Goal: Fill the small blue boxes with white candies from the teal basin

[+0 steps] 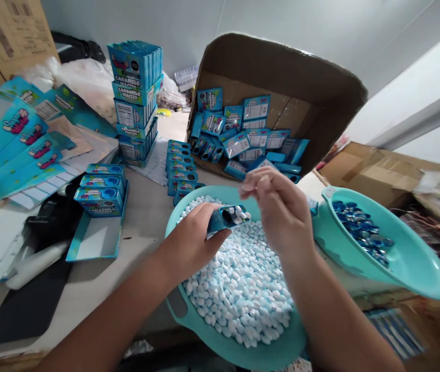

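While my left hand [194,240] pinches a small blue candy box [227,218] by its sides above the teal tray [220,338] at six o'clock, my right hand [277,212] curls its fingertips at the open mouth; it looks light, crushable, best gripped near its stiff edges.

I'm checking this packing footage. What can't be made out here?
Head view:
- Right hand: fingertips curl away, so any held candy is hidden.
- Blue box: left hand covers its print.
- Candy bowl: near rim behind the arms.
- Cap bowl: caps too small to read.
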The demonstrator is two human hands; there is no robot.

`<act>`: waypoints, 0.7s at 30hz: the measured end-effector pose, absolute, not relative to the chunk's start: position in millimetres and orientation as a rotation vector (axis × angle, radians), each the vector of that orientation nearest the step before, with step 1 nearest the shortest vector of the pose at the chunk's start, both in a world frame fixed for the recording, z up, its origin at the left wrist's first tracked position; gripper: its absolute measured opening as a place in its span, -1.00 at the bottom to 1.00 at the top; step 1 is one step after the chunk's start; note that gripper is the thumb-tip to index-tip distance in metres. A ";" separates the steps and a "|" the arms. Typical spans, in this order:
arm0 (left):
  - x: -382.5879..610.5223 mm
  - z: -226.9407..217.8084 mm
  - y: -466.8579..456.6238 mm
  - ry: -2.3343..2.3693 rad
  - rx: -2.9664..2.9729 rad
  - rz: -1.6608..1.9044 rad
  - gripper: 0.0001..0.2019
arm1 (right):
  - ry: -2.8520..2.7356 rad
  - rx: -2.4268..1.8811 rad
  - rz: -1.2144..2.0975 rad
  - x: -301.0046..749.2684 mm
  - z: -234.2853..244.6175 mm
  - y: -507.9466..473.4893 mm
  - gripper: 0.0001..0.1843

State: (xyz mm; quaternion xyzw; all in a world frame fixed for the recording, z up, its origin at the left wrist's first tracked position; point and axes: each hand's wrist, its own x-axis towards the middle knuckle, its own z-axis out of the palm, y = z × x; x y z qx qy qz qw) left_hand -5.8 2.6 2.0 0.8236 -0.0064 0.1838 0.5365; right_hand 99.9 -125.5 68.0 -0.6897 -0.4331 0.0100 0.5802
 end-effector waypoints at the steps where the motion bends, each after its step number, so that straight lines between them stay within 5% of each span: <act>1: -6.0 1.6 2.6 -0.009 1.961 0.433 -0.75 | -1.059 -1.774 0.057 104.0 72.8 -132.3 -0.62; 7: -5.7 0.6 2.7 -0.033 1.990 0.461 -0.79 | -1.284 -2.304 0.383 117.9 83.2 -161.6 -0.71; 21: -5.8 -1.0 5.1 -0.032 1.953 0.436 -0.76 | -1.426 -2.069 0.261 103.7 83.7 -145.9 -0.83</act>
